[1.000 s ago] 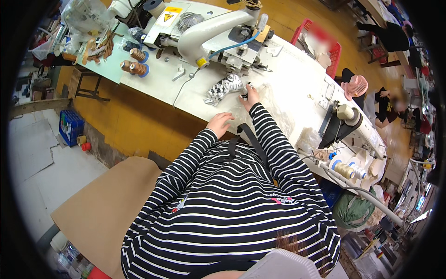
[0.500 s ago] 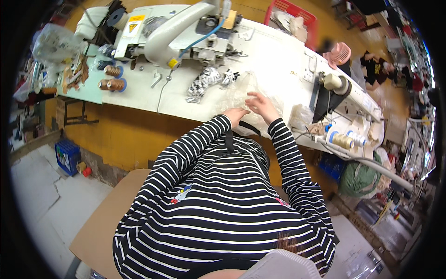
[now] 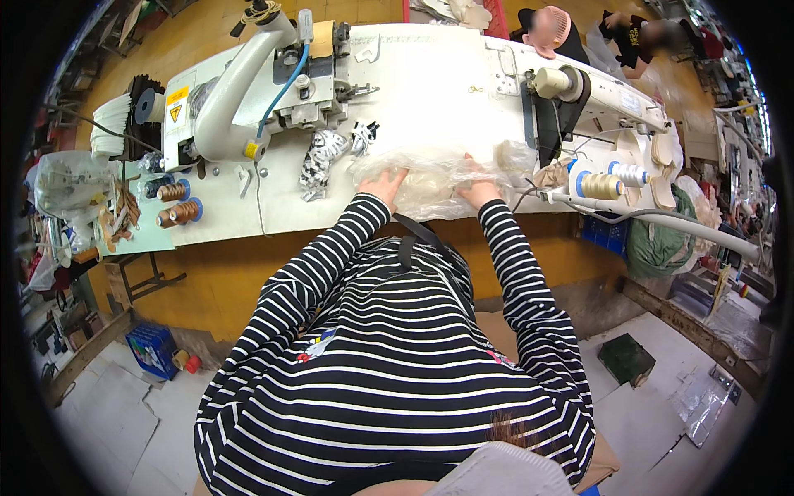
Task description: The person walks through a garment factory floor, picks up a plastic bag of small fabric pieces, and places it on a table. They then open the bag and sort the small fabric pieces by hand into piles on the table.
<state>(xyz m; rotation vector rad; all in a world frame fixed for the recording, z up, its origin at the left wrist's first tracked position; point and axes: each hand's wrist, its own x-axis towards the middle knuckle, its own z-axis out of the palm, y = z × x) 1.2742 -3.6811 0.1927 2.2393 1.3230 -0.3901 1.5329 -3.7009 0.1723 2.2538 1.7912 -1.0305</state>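
The left hand (image 3: 381,190) and right hand (image 3: 480,192) touch a crumpled clear plastic bag (image 3: 428,183) spread between their fingers; whether they grip it cannot be told. Left of the left fingers lies a black-and-white patterned bundle (image 3: 321,161); beyond it, a white machine (image 3: 222,124).

Bright light, glare whitening the tabletop (image 3: 430,91), fisheye-bent edges, blackened corners

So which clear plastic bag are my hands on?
The wide bag spread between your left hand and right hand, touching both; the bulging bag sits far left, the small crumpled bag beyond your right hand.
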